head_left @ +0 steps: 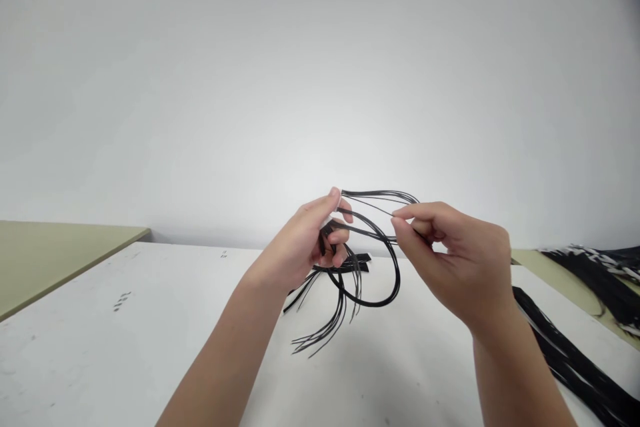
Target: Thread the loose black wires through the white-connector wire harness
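My left hand (313,237) is closed round a bundle of thin black wires (370,280), gripping them near a small white connector at my fingertips. The wires loop out to the right and hang down over the white table (100,347), their loose ends fanning out below. My right hand (450,257) pinches a single black wire between thumb and forefinger, just right of the left hand. Both hands are raised a little above the table.
A long heap of more black wires (575,360) lies along the right side of the table, with another pile (610,273) on a greenish surface behind. A greenish tabletop (50,260) adjoins at the left. A plain white wall is ahead.
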Motion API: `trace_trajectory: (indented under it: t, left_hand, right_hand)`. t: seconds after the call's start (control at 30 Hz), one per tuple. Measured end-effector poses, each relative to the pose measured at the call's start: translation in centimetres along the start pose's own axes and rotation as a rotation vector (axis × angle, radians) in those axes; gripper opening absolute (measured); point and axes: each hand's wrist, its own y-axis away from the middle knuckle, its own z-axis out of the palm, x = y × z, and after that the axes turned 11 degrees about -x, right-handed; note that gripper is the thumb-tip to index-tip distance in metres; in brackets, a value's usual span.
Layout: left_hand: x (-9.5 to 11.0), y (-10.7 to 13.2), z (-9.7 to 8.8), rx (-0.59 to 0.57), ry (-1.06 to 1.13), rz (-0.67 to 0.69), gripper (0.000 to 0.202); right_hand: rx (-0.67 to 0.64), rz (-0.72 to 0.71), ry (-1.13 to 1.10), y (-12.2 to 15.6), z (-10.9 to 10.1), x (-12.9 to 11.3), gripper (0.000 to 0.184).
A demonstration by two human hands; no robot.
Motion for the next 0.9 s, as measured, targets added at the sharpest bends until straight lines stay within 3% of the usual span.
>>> trace_trajectory:
  t: [0.23,0.43,0.9]
  left_hand:
    - [0.1,0.2,0.1,-0.055,-0.053,-0.025,0.038]
    - [0.2,0.2,0.8,-0.149,-0.062,-0.090,0.036]
    - [0.3,0.2,0.9,-0.187,-0.038,-0.079,0.037]
  right_hand:
    - [-0.091,0.070,-0.069,-0.2,0.3,0.0,0.010]
    - [-0.056,0.016,0.004,-0.6,0.8,-0.1,0.010]
    - [0.012,-0.056,0.053,-0.5,1.5,0.1,0.011]
